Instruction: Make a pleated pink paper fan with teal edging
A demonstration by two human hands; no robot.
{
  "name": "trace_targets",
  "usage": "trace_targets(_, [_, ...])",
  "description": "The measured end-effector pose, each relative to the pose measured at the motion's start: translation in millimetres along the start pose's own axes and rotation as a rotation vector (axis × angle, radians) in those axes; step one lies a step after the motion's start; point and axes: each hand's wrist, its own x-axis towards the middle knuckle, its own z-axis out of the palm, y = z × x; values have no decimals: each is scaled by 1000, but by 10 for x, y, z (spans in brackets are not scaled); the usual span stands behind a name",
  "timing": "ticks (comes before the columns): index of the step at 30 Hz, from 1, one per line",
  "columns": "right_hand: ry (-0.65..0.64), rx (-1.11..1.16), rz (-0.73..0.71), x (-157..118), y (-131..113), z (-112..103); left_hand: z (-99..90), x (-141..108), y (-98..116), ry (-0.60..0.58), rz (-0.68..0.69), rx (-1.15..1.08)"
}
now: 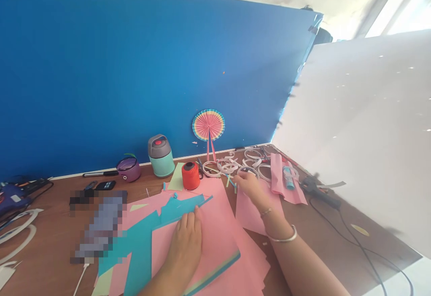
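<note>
While the pink sheet [218, 242] lies on coloured paper [143, 233] on the desk [319, 237], the left hand [186, 235] rests on it, fingers side by side and laid out, pinching nothing; the right hand [248, 186] is near the white loops [226, 166], fingers curled, whether around anything I cannot tell; beyond the sheet stands a red spool [190, 177]

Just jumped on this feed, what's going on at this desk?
The person's left hand rests on a pink sheet over other coloured paper. The right hand is at the white rings; whether it grips anything is unclear. A round paper fan stands by the blue board.
</note>
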Motion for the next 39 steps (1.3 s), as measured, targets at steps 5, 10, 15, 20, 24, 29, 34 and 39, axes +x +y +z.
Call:
trace_targets(5, [-20,-65,-8,65,132,-113,-66,25,8,-47,-28,16])
trace_targets(10, [93,-212,-45,40,108,50,-127,53,-16,-100,46,33])
trace_targets(15, [290,-415,-92,123,96,260,-120,40,-3,-134,41,-102])
trace_targets(20, [310,-474,-71,210,164,338,-59,-11,22,-108,44,-229])
trace_targets(24, [333,-442,-57,200,195,290,-72,-27,8,-64,66,-257])
trace_targets(29, [370,-465,-39,218,169,332,-211,45,-8,-159,58,-328])
trace_targets(34, [380,-398,-50,214,201,289,-283,88,-32,-181,83,-376])
trace_targets(39, [512,-91,-113,159,186,122,-379,96,-73,-246,47,-483])
